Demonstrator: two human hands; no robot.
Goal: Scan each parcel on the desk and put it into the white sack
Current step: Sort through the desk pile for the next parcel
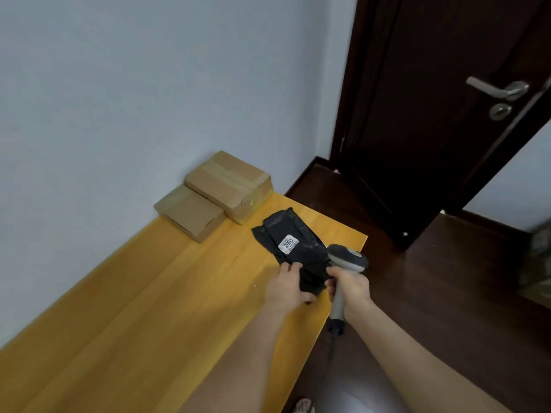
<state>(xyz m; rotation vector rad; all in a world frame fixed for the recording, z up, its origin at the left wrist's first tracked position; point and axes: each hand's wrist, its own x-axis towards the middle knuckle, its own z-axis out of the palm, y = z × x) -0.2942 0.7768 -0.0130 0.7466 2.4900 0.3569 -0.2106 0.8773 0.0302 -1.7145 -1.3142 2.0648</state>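
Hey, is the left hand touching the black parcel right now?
Touching. The head view shows the left hand pinching the near edge of the black parcel.

Count on desk: 3 parcels total. 2 are cardboard: tall box, flat box. 1 black bag parcel with 1 white label. 1 scanner. 2 hands: left hand, right hand. 1 door, 1 door handle.
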